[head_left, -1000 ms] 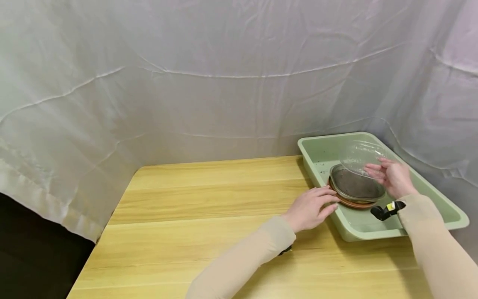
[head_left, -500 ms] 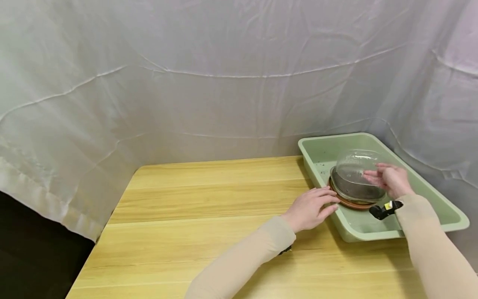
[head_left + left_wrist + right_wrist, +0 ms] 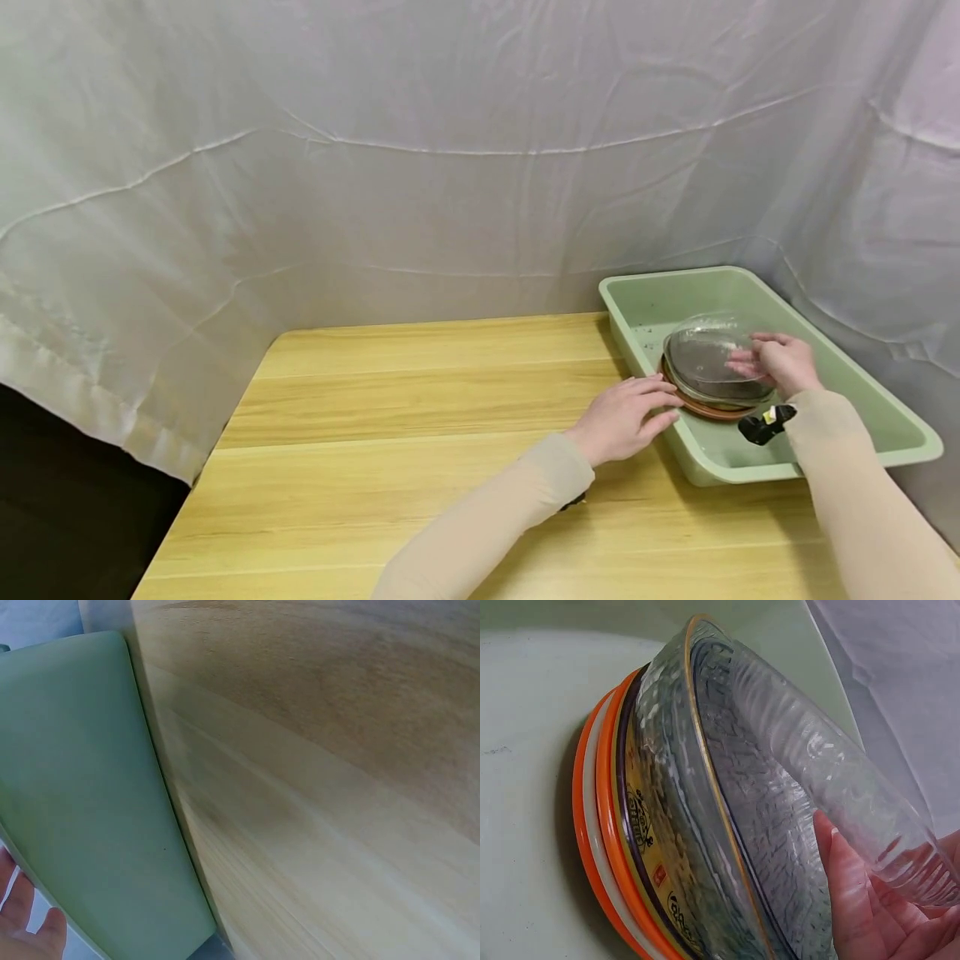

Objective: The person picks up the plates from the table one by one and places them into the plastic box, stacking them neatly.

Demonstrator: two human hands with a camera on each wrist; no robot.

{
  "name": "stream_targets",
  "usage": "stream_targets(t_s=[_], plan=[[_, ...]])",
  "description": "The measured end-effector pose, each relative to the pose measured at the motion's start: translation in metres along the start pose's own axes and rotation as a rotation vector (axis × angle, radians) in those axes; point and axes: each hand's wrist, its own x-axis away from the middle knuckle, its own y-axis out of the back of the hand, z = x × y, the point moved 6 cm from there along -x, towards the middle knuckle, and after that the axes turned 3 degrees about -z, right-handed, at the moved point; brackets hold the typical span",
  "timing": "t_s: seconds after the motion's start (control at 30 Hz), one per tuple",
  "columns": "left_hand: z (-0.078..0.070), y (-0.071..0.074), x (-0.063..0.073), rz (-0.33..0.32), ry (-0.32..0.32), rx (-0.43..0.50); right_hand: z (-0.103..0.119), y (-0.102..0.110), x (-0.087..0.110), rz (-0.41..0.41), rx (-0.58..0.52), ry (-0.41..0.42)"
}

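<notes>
Above a stack of dishes, my right hand (image 3: pixel 783 364) grips a clear ribbed bowl (image 3: pixel 817 761) near its edge, thumb on one side. The bowl is tilted in the right wrist view. Beneath it sits a textured glass bowl (image 3: pixel 675 750) with a gold rim, on top of a yellow patterned dish (image 3: pixel 641 817) and orange and white plates (image 3: pixel 592 832). This stack stands inside a green basin (image 3: pixel 862 387). My left hand (image 3: pixel 618 419) rests with relaxed fingers at the basin's left rim, beside the stack. Only some fingertips (image 3: pixel 19 900) show in the left wrist view.
The basin stands at the right end of a wooden table (image 3: pixel 420 433), partly over its edge. Grey curtains (image 3: pixel 450 208) hang behind and at both sides. Small dark specks lie on the basin's floor.
My right hand has lowered the clear bowl toward the stack and moved slightly left. The bowl's tilt has altered as it comes down. The left hand stays at the rim.
</notes>
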Motion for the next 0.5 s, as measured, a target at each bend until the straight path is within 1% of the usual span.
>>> stream_targets(t_s=[0.23,0.33,0.4,0.5], plan=[[0.0008,-0.0004,0.0005,-0.012,-0.003,0.004,-0.0006,-0.0017,-0.0008,-0.020,0.096,-0.008],[0.0012,-0.0003,0.0007,-0.016,-0.005,0.003,-0.0002,-0.0026,-0.0001,-0.031,0.160,-0.010],[0.0014,-0.0001,0.0007,-0.017,-0.005,0.003,-0.0003,-0.0028,0.0003,-0.041,0.175,-0.012],[0.0016,0.0003,0.0009,-0.018,-0.006,0.003,-0.0007,-0.0028,0.0001,-0.055,0.215,0.002]])
